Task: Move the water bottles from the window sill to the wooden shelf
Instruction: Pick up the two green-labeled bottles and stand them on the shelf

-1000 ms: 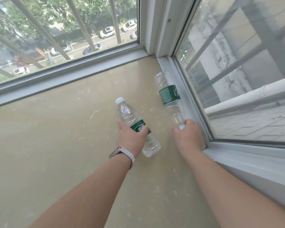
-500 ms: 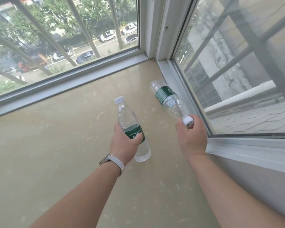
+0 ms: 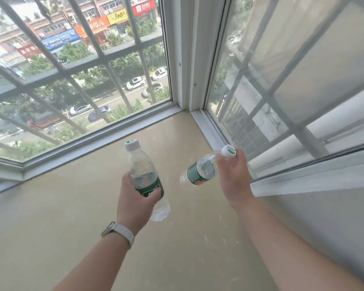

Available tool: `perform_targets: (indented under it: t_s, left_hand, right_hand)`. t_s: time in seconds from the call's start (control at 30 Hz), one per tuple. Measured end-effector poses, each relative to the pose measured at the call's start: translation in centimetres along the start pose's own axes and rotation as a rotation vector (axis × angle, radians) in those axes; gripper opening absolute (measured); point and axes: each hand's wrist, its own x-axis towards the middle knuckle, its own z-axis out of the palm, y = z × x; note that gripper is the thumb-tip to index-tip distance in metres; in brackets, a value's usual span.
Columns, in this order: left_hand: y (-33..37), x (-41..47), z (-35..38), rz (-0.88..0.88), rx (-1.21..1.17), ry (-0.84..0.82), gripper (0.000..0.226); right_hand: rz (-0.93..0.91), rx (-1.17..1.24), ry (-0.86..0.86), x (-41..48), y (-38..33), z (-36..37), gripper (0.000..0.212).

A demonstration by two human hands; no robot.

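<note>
Both clear water bottles with green labels and white caps are lifted off the beige window sill [image 3: 72,206]. My left hand [image 3: 135,198] grips the first water bottle [image 3: 144,171] around its label, holding it nearly upright with the cap up. My right hand [image 3: 233,177] holds the second water bottle [image 3: 200,171] by its neck and cap; this one is tilted, base pointing down-left, cap toward the right window. The wooden shelf is not in view.
Barred window panes [image 3: 82,80] close the sill at the back and on the right, meeting at a white corner post [image 3: 187,59]. A white frame ledge [image 3: 303,181] runs along the right. A white watch [image 3: 120,234] sits on my left wrist.
Both bottles have risen off the sill. The right one, earlier lying along the right frame, has swung so its cap points up-right. The view has tilted upward toward the windows.
</note>
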Motion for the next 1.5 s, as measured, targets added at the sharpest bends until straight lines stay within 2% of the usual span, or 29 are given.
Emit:
perform_targets:
  t_s: [0.17, 0.3, 0.5, 0.63, 0.83, 0.97, 1.23, 1.37, 1.5]
  left_hand:
    - [2.0, -3.7, -2.7, 0.054, -0.013, 0.004, 0.064]
    - [4.3, -7.3, -4.4, 0.110, -0.029, -0.007, 0.067]
    - [7.1, -12.2, -7.1, 0.199, 0.001, -0.014, 0.072]
    - [8.1, -15.2, -9.1, 0.230, 0.051, 0.003, 0.068]
    - [8.6, -18.8, -11.0, 0.249, 0.071, 0.037, 0.076]
    - [8.9, -20.6, -12.0, 0.254, 0.030, 0.078, 0.063]
    - [8.0, -23.2, -13.5, 0.263, -0.011, 0.131, 0.061]
    - [7.8, -24.1, -14.0, 0.322, -0.023, 0.094, 0.066]
    - [7.9, -25.0, -14.2, 0.414, 0.002, 0.000, 0.066]
  right_hand:
    - [0.012, 0.036, -0.016, -2.5, -3.3, -1.3, 0.008]
    - [0.037, 0.082, -0.056, -5.3, -5.9, -2.9, 0.018]
    - [0.148, 0.326, -0.052, -8.8, -10.0, -4.9, 0.017]
    - [0.126, 0.412, -0.042, -10.6, -12.2, -5.8, 0.020]
    - [0.104, 0.501, -0.069, -12.0, -14.9, -6.3, 0.024]
    - [0.068, 0.512, -0.124, -12.9, -15.9, -6.3, 0.025]
    - [0.058, 0.463, -0.165, -15.3, -16.6, -7.0, 0.030]
    - [0.022, 0.431, -0.165, -17.5, -16.9, -8.4, 0.024]
    - [-0.045, 0.417, -0.089, -21.2, -16.6, -10.4, 0.019]
